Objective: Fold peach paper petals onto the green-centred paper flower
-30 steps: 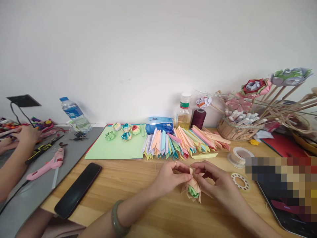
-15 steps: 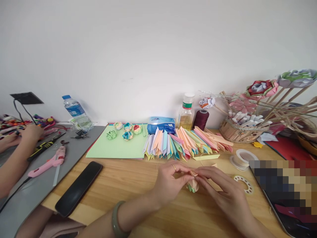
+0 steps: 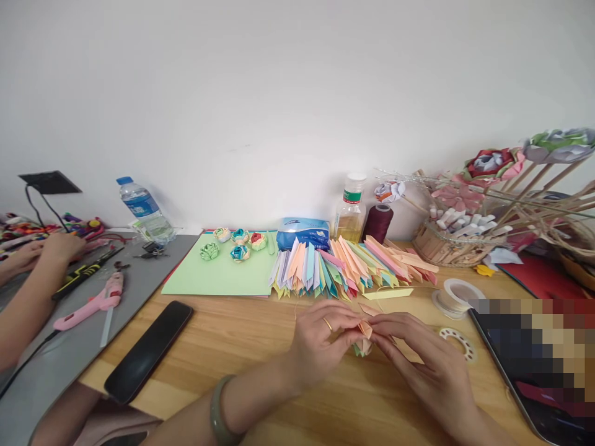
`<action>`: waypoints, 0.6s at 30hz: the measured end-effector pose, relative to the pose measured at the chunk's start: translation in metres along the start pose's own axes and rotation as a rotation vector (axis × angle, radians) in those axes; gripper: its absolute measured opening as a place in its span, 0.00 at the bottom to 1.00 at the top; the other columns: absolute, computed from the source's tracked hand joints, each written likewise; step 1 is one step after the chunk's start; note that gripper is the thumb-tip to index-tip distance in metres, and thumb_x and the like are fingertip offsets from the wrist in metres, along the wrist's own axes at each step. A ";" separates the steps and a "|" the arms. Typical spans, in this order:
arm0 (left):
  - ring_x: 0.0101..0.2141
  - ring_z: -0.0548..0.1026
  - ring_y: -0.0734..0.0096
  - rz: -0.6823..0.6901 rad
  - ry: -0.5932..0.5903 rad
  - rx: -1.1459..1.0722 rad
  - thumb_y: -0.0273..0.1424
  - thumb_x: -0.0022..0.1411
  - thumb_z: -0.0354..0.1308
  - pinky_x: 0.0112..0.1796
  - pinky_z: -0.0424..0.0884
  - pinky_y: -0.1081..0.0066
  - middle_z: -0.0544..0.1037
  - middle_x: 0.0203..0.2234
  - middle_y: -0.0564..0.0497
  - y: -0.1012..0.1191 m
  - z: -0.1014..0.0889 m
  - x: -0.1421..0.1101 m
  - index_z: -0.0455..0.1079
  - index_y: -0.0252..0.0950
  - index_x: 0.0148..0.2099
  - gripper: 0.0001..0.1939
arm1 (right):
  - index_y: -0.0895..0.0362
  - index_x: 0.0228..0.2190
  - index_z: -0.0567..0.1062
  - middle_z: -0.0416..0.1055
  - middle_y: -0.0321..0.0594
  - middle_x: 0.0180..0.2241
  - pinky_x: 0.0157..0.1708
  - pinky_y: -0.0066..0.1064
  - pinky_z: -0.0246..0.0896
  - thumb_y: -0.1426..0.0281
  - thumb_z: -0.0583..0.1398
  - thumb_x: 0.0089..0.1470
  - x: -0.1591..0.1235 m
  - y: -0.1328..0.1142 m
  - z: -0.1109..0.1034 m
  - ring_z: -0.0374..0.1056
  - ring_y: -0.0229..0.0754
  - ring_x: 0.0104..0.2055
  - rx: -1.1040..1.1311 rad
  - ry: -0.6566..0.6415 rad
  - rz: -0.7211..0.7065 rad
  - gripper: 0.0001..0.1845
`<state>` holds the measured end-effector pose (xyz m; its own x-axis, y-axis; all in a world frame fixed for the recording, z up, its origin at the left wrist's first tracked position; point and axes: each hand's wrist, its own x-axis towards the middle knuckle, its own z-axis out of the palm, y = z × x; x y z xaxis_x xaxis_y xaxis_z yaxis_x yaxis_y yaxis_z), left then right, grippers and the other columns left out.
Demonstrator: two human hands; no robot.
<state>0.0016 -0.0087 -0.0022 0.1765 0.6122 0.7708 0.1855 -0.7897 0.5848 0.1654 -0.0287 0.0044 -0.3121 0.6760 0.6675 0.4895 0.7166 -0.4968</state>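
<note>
My left hand [image 3: 320,341] and my right hand [image 3: 418,356] meet over the wooden table [image 3: 242,347], both pinching a small folded paper flower [image 3: 363,337] in peach and green. The fingers of each hand are closed on the paper, which is mostly covered by them. A ring sits on my left hand and a green bangle [image 3: 218,412] on that wrist. Just behind my hands lies a fanned row of folded coloured paper strips [image 3: 344,266].
A black phone [image 3: 149,350] lies left of my hands. Small paper flowers [image 3: 232,243] rest on a green sheet [image 3: 218,275]. A tape roll [image 3: 455,297], tablet [image 3: 539,371], oil bottle [image 3: 349,210], thread spool [image 3: 377,223] and basket [image 3: 446,244] stand right. Another person's hand [image 3: 56,248] works near a pink glue gun [image 3: 90,303].
The paper flower was held upright and showing below my fingers; my hands have closed together over it and lowered slightly toward the table. The view shifted a little.
</note>
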 end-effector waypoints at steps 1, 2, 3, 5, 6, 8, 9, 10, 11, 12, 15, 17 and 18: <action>0.30 0.74 0.70 -0.002 0.001 0.000 0.23 0.48 0.61 0.33 0.73 0.70 0.78 0.25 0.45 0.000 0.000 0.000 0.71 0.31 0.33 0.07 | 0.54 0.34 0.70 0.72 0.41 0.31 0.32 0.32 0.65 0.80 0.58 0.48 0.000 0.000 0.000 0.68 0.42 0.35 0.001 0.000 -0.002 0.12; 0.30 0.74 0.70 -0.002 0.002 0.001 0.23 0.48 0.61 0.33 0.73 0.70 0.78 0.26 0.45 -0.001 0.000 0.000 0.71 0.31 0.33 0.07 | 0.54 0.34 0.69 0.72 0.41 0.31 0.32 0.32 0.65 0.80 0.58 0.48 0.000 0.000 0.000 0.68 0.42 0.35 0.003 -0.002 -0.003 0.12; 0.30 0.74 0.70 0.001 0.006 0.001 0.23 0.47 0.61 0.33 0.73 0.70 0.78 0.26 0.45 -0.001 0.000 -0.001 0.71 0.32 0.33 0.07 | 0.54 0.35 0.69 0.72 0.41 0.31 0.32 0.32 0.65 0.80 0.58 0.48 0.001 0.000 0.000 0.68 0.42 0.35 0.006 -0.004 -0.003 0.12; 0.30 0.74 0.70 0.009 0.016 0.005 0.23 0.47 0.61 0.33 0.73 0.70 0.78 0.26 0.45 -0.002 0.000 -0.001 0.71 0.32 0.32 0.07 | 0.54 0.35 0.69 0.72 0.41 0.31 0.32 0.32 0.65 0.80 0.58 0.48 0.000 0.001 0.000 0.68 0.42 0.35 0.015 -0.014 0.001 0.12; 0.30 0.74 0.71 0.009 0.021 0.006 0.23 0.47 0.61 0.33 0.73 0.70 0.78 0.25 0.45 -0.002 0.001 -0.001 0.71 0.32 0.32 0.07 | 0.54 0.34 0.69 0.72 0.41 0.31 0.32 0.32 0.65 0.80 0.57 0.48 0.000 0.001 0.000 0.68 0.42 0.35 0.020 -0.018 0.004 0.12; 0.30 0.75 0.71 0.003 0.024 0.004 0.24 0.47 0.61 0.33 0.73 0.70 0.77 0.25 0.45 -0.002 0.001 -0.001 0.70 0.32 0.32 0.06 | 0.54 0.33 0.68 0.71 0.42 0.31 0.32 0.32 0.65 0.80 0.57 0.48 0.001 0.002 0.000 0.68 0.42 0.35 0.029 -0.028 0.009 0.11; 0.30 0.75 0.70 -0.004 0.023 0.003 0.24 0.47 0.61 0.34 0.73 0.70 0.78 0.25 0.45 -0.002 0.001 -0.001 0.70 0.32 0.32 0.06 | 0.54 0.33 0.68 0.71 0.42 0.31 0.32 0.32 0.65 0.80 0.57 0.49 0.001 0.002 0.000 0.68 0.42 0.34 0.034 -0.032 0.011 0.10; 0.30 0.75 0.70 -0.009 0.020 0.000 0.24 0.47 0.61 0.34 0.73 0.69 0.78 0.25 0.45 -0.002 0.001 -0.002 0.70 0.32 0.31 0.06 | 0.54 0.32 0.68 0.71 0.42 0.30 0.31 0.32 0.65 0.80 0.57 0.49 0.001 0.002 0.000 0.68 0.42 0.34 0.039 -0.036 0.013 0.09; 0.30 0.75 0.70 -0.017 0.017 -0.001 0.24 0.47 0.61 0.34 0.72 0.70 0.78 0.25 0.45 -0.002 0.001 -0.002 0.70 0.32 0.31 0.06 | 0.54 0.31 0.68 0.70 0.41 0.30 0.31 0.31 0.64 0.79 0.57 0.49 0.001 0.002 0.000 0.67 0.42 0.34 0.044 -0.040 0.016 0.09; 0.30 0.75 0.71 -0.032 0.014 0.001 0.24 0.47 0.61 0.33 0.72 0.70 0.78 0.25 0.46 -0.002 0.001 -0.003 0.70 0.32 0.31 0.06 | 0.54 0.30 0.67 0.70 0.41 0.29 0.30 0.31 0.64 0.79 0.56 0.49 0.001 0.002 0.000 0.67 0.41 0.33 0.049 -0.043 0.020 0.08; 0.28 0.75 0.72 -0.108 -0.009 0.004 0.27 0.47 0.61 0.32 0.72 0.71 0.78 0.25 0.47 -0.002 0.001 -0.004 0.70 0.33 0.30 0.05 | 0.54 0.29 0.66 0.69 0.40 0.28 0.29 0.31 0.63 0.79 0.56 0.49 0.001 0.002 -0.001 0.66 0.41 0.32 0.065 -0.065 0.043 0.07; 0.27 0.75 0.73 -0.175 -0.027 -0.013 0.28 0.48 0.61 0.31 0.71 0.72 0.77 0.24 0.48 -0.001 0.002 -0.005 0.70 0.34 0.29 0.04 | 0.54 0.27 0.66 0.67 0.39 0.27 0.29 0.30 0.62 0.78 0.56 0.49 0.001 0.002 0.000 0.65 0.41 0.32 0.089 -0.086 0.080 0.06; 0.27 0.75 0.73 -0.207 -0.036 -0.034 0.28 0.48 0.61 0.31 0.71 0.73 0.77 0.24 0.48 0.000 0.002 -0.006 0.70 0.34 0.28 0.03 | 0.54 0.27 0.65 0.67 0.39 0.27 0.29 0.30 0.62 0.77 0.56 0.50 0.002 0.003 0.000 0.65 0.40 0.31 0.106 -0.097 0.111 0.06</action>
<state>0.0022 -0.0118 -0.0073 0.1723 0.7623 0.6239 0.1892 -0.6472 0.7385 0.1664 -0.0257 0.0041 -0.3407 0.7617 0.5511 0.4380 0.6473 -0.6238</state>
